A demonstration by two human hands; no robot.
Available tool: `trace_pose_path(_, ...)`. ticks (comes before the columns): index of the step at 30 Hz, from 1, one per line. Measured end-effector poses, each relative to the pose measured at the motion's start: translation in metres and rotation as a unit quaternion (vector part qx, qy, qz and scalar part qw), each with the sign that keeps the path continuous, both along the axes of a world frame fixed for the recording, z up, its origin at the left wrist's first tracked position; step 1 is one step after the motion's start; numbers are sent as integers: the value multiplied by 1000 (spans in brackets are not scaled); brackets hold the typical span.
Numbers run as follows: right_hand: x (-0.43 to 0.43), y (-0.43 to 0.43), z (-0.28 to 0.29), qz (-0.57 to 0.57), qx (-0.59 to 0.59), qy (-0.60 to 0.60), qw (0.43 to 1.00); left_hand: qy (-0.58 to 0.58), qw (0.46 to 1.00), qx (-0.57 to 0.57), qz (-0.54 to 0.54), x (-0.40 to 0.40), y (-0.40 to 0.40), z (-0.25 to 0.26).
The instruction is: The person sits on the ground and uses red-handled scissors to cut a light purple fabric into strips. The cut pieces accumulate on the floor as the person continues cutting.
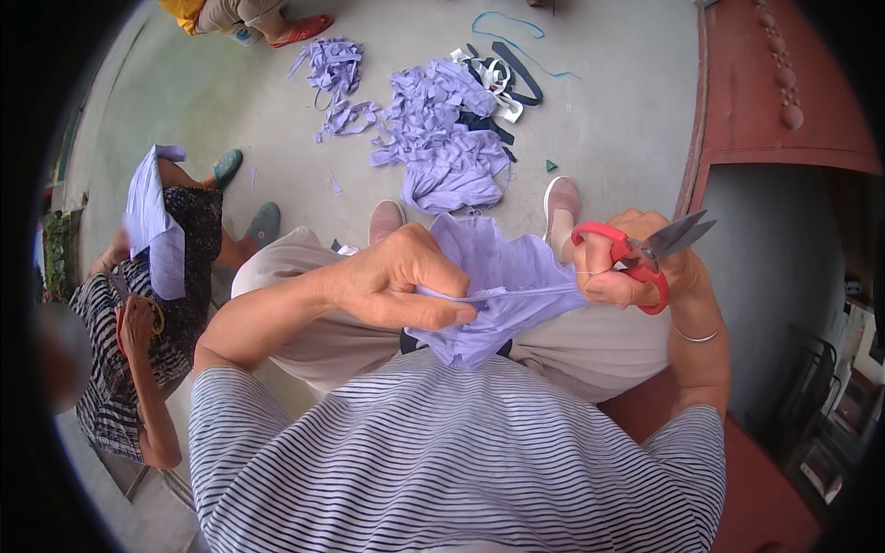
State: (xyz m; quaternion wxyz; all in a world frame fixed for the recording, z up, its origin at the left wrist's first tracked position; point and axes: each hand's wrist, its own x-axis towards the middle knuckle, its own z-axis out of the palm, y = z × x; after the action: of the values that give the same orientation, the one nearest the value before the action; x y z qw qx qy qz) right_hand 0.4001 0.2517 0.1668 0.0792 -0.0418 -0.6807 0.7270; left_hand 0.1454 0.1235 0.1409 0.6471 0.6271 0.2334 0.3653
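A lavender piece of fabric (505,249) hangs between my hands over my lap, its upper edge ragged. My left hand (408,280) pinches one end of a seam between thumb and fingers. On the other side, my right hand (615,269) grips the seam's far end, so the line between them is drawn straight. Red-handled scissors (677,235) are also in my right hand, the fingers around their loops. Their metal blades point away from the fabric, slightly apart.
A heap of lavender cloth scraps (442,131) lies on the concrete floor (608,110) before my feet, with dark and white strips (508,79) beside it. A smaller scrap pile (335,66) is nearby. At left sits a person holding scissors and lavender cloth (152,221); another person's sandal (304,31) shows beyond.
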Motion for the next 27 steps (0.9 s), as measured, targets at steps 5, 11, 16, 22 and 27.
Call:
trace_pose_path(5, 10, 8, 5, -41, 12, 27, 999, -26, 999, 37, 21, -11, 1, 1)
trace_pose_path(11, 40, 27, 19, -190, -34, -117, 974, -86, 986, 23, 139, -40, 6, 11)
trace_pose_path(16, 59, 41, -5, -333, 48, -96, 937, -305, 900, -83, 301, -34, -1, 31)
trace_pose_path(22, 53, 48, 0, -294, -36, -80, 952, -213, 918, -53, 330, -68, -2, -1)
trace_pose_path(27, 35, 61, -14, -382, -15, -148, 912, -221, 906, -85, 351, -60, 8, 4)
